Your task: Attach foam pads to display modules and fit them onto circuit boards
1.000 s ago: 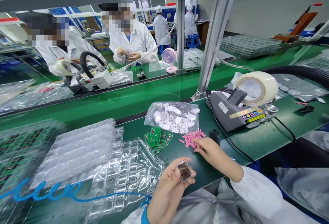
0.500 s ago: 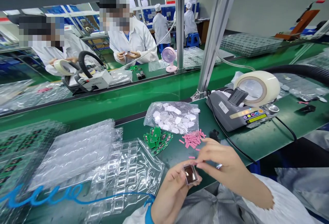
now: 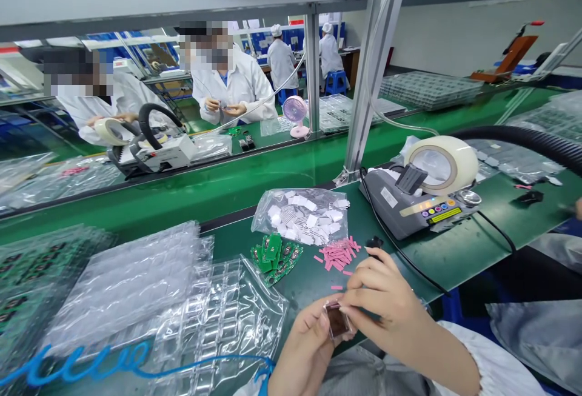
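A small square part [image 3: 337, 322] with a dark face and a clear, shiny rim is held low in front of me. My left hand [image 3: 309, 335] is closed around it, the thumb along its left edge. At its top right edge, my right hand [image 3: 382, 296] pinches with thumb and forefinger, the other fingers bent. A pinkish line shows at the part's top edge; whether it is a strip cannot be made out. Just beyond the hands lies a pile of pink strips [image 3: 339, 255]. Green circuit boards [image 3: 275, 255] lie left of that pile.
A bag of white pieces [image 3: 300, 217] lies behind the boards. A grey tape dispenser [image 3: 400, 208] with a tape roll stands right. Clear trays [image 3: 204, 317] cover the left bench. A blue coiled cord [image 3: 182, 362] runs to my left wrist. Co-workers [image 3: 231, 83] sit across the green divider.
My right thumb and forefinger have come down closer onto the square part's upper right edge. The part is tilted slightly differently in my left hand. The camera view has shifted a little.
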A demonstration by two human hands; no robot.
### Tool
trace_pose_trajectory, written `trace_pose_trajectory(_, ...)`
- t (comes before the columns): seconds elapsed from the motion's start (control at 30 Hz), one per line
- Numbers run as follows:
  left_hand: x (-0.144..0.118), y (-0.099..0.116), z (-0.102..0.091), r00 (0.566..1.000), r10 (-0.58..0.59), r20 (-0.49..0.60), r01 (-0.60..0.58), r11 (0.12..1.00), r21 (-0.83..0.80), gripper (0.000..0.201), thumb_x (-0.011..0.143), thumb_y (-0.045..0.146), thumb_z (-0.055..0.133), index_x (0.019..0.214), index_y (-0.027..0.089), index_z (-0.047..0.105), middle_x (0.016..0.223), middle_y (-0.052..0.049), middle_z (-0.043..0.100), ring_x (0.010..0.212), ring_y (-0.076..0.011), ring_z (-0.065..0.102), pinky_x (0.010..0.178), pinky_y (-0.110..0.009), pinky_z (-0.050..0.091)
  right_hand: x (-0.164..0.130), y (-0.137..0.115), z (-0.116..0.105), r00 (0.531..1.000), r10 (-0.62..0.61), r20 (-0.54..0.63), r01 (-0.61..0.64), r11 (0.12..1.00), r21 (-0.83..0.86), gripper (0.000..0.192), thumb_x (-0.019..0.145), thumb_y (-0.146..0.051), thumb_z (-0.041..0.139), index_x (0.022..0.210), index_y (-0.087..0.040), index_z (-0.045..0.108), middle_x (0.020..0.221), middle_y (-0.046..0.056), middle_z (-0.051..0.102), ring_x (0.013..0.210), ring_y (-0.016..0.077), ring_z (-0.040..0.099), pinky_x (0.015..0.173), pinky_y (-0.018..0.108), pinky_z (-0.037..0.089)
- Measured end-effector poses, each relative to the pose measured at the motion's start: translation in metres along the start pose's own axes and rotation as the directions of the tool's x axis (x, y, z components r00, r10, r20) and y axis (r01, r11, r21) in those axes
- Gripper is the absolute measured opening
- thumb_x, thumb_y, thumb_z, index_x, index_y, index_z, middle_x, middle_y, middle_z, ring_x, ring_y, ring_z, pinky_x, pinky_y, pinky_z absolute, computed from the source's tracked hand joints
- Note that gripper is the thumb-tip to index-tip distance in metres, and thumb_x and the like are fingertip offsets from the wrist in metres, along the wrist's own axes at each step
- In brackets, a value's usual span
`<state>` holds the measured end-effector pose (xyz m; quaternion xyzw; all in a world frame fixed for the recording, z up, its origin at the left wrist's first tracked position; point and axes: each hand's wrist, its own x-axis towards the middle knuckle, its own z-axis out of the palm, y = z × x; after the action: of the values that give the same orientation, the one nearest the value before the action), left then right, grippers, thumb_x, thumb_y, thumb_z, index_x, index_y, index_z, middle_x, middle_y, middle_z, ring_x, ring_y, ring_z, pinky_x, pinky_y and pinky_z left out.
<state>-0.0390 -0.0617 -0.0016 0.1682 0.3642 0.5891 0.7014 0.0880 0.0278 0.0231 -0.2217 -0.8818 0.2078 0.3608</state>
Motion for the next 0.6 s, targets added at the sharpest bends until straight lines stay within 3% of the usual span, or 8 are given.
trace_pose_trajectory(0.27, 0.004, -0.005, -0.006, 0.999, -0.021, 0.049, 0.023, 0.999, -0.033, 0.035, 0.071, 0.043, 0.066, 0.086, 0.011, 0.067, 0.079, -0.006, 0.057, 0.078, -0.0163, 0.049, 0.075, -0.03, 0.039, 0.0, 0.001, 0.011, 0.998, -0.057, 0.009, 0.057, 0.997, -0.059, 0.023, 0.084, -0.012, 0.047, 0.068, -0.02, 0.059, 0.067, -0.002, 0.059, 0.07, 0.0132, 0.05, 0.092, 0.046, 0.03)
trace_pose_trajectory(0.47, 0.003, -0.013, -0.016, 0.996, -0.079, 0.048, 0.087, 0.974, -0.21, 0.028, 0.072, 0.039, 0.067, 0.082, 0.013, 0.068, 0.075, -0.006, 0.061, 0.07, -0.0128, 0.052, 0.073, -0.028, 0.04, -0.003, 0.005, 0.01, 0.987, -0.083, 0.14, 0.091, 0.995, -0.051, 0.021, 0.087, -0.018, 0.046, 0.076, -0.021, 0.064, 0.076, 0.0, 0.061, 0.074, 0.0141, 0.05, 0.092, 0.045, 0.03)
trace_pose_trajectory(0.53, 0.002, -0.014, -0.021, 0.992, -0.115, 0.057, 0.126, 0.956, -0.265, 0.03, 0.071, 0.038, 0.068, 0.089, 0.015, 0.069, 0.073, -0.005, 0.063, 0.065, -0.0114, 0.052, 0.074, -0.03, 0.041, 0.003, 0.023, 0.006, 0.971, 0.012, 0.239, 0.0, 0.999, -0.049, 0.019, 0.087, -0.026, 0.049, 0.078, -0.023, 0.065, 0.078, -0.001, 0.063, 0.076, 0.0137, 0.053, 0.089, 0.039, 0.036)
trace_pose_trajectory(0.6, 0.0, -0.013, -0.025, 0.99, -0.131, 0.059, 0.143, 0.939, -0.313, 0.034, 0.072, 0.037, 0.068, 0.099, 0.016, 0.068, 0.072, -0.005, 0.064, 0.063, -0.0105, 0.052, 0.074, -0.031, 0.041, 0.016, 0.055, 0.003, 0.916, 0.248, 0.314, -0.214, 0.967, -0.139, 0.023, 0.088, -0.031, 0.049, 0.074, -0.022, 0.065, 0.078, -0.001, 0.064, 0.079, 0.0127, 0.056, 0.082, 0.029, 0.042)
